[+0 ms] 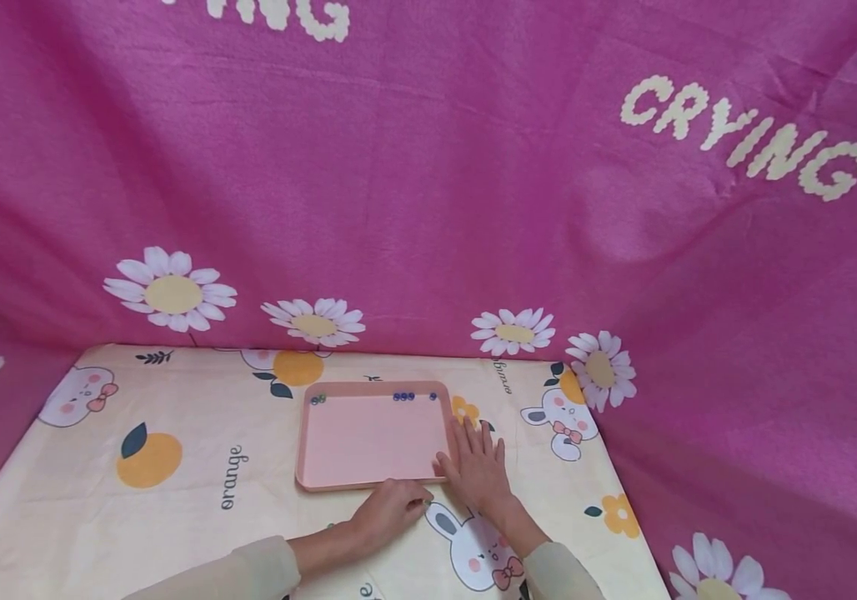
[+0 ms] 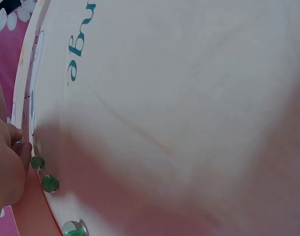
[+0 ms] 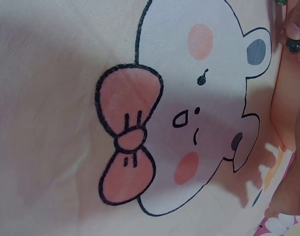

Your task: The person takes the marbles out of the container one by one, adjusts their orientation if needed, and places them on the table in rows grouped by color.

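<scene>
A pink tray [image 1: 376, 442] lies on the cloth-covered table. Just outside its near edge, my left hand [image 1: 389, 512] pinches a dark green marble [image 3: 294, 45] between curled fingertips. My right hand [image 1: 483, 472] is at the tray's near right corner, fingers spread, with the thumb over the rim. Inside the tray, along the far wall, sit several blue marbles [image 1: 403, 397], one of them apart to the right. Two greenish marbles [image 1: 318, 399] rest in the far left corner. In the left wrist view, a green marble [image 2: 50, 183] and two others lie on the cloth near the left hand.
The cream tablecloth [image 1: 248, 533] carries printed oranges, rabbits and flowers. A magenta curtain [image 1: 428, 208] with daisies and lettering hangs behind the table and along its sides.
</scene>
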Demonstrator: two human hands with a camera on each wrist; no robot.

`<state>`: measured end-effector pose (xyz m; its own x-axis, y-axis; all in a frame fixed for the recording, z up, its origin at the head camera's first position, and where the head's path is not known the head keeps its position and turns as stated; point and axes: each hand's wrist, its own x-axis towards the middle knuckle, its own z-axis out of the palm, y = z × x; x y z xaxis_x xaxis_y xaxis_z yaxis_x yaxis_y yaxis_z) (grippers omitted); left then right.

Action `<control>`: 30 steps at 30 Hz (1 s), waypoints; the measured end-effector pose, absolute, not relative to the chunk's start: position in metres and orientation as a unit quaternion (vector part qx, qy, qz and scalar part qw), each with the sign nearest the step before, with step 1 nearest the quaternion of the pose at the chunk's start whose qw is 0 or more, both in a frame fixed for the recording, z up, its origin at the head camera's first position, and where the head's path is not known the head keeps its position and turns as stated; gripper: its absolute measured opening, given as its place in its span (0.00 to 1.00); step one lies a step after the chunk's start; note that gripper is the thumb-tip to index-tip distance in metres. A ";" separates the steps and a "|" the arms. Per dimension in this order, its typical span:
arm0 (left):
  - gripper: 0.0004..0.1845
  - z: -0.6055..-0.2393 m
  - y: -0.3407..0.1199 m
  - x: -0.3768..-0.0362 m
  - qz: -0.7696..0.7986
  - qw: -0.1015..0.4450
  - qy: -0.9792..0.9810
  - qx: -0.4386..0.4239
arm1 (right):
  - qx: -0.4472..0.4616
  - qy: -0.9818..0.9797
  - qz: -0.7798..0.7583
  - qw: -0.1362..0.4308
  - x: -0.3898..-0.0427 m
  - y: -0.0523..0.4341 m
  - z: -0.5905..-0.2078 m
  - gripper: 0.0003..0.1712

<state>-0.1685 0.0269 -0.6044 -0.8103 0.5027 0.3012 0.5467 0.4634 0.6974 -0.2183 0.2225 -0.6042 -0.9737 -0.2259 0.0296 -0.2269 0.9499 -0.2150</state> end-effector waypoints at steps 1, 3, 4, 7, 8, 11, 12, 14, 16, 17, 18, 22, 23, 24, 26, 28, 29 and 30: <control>0.06 -0.605 0.027 -0.169 -0.417 0.027 -0.855 -0.307 | 0.115 -0.987 0.110 0.002 -0.218 0.222 -0.604 0.44; 0.06 -0.607 0.026 -0.170 -0.413 0.025 -0.857 -0.306 | 0.115 -0.987 0.111 0.002 -0.218 0.223 -0.603 0.44; 0.06 -0.608 0.026 -0.170 -0.408 0.026 -0.859 -0.307 | 0.115 -0.987 0.111 0.002 -0.218 0.222 -0.603 0.44; 0.07 -0.610 0.025 -0.171 -0.397 0.027 -0.864 -0.309 | 0.116 -0.987 0.111 0.006 -0.217 0.223 -0.603 0.44; 0.07 -0.610 0.025 -0.172 -0.394 0.028 -0.865 -0.309 | 0.116 -0.987 0.111 0.008 -0.218 0.222 -0.603 0.44; 0.07 -0.610 0.025 -0.171 -0.384 0.033 -0.868 -0.312 | 0.117 -0.987 0.111 0.011 -0.217 0.222 -0.604 0.44; 0.07 -0.610 0.025 -0.171 -0.382 0.036 -0.869 -0.313 | 0.117 -0.987 0.109 0.009 -0.217 0.222 -0.604 0.44; 0.07 -0.611 0.026 -0.170 -0.378 0.043 -0.870 -0.315 | 0.115 -0.987 0.112 0.006 -0.217 0.222 -0.604 0.44; 0.07 -0.611 0.026 -0.169 -0.373 0.052 -0.871 -0.316 | 0.113 -0.987 0.111 0.002 -0.217 0.222 -0.604 0.44; 0.07 -0.611 0.027 -0.169 -0.370 0.058 -0.871 -0.318 | 0.112 -0.988 0.110 0.001 -0.217 0.222 -0.604 0.44; 0.07 -0.611 0.027 -0.169 -0.366 0.061 -0.873 -0.317 | 0.113 -0.987 0.111 0.002 -0.216 0.221 -0.603 0.44; 0.08 -0.612 0.029 -0.168 -0.344 0.066 -0.882 -0.316 | 0.115 -0.987 0.113 0.007 -0.215 0.221 -0.601 0.43; 0.08 -0.612 0.029 -0.169 -0.339 0.066 -0.884 -0.316 | 0.115 -0.987 0.114 0.008 -0.215 0.220 -0.601 0.43; 0.08 -0.612 0.030 -0.169 -0.334 0.064 -0.886 -0.315 | 0.114 -0.987 0.115 0.008 -0.215 0.220 -0.600 0.43; 0.09 -0.613 0.030 -0.169 -0.325 0.062 -0.889 -0.316 | 0.112 -0.987 0.114 0.007 -0.215 0.220 -0.600 0.43; 0.09 -0.614 0.031 -0.170 -0.319 0.063 -0.891 -0.317 | 0.111 -0.987 0.116 0.008 -0.216 0.220 -0.600 0.42; 0.09 -0.614 0.031 -0.170 -0.317 0.066 -0.891 -0.319 | 0.111 -0.987 0.118 0.008 -0.216 0.220 -0.600 0.42; 0.09 -0.614 0.032 -0.170 -0.313 0.069 -0.891 -0.321 | 0.112 -0.986 0.120 0.008 -0.216 0.220 -0.600 0.42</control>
<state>-0.1696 0.0317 -0.6139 -0.7845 0.5284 0.3247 0.6153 0.5979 0.5137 -0.2157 0.2201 -0.6004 -0.9750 -0.2182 0.0422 -0.2220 0.9463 -0.2349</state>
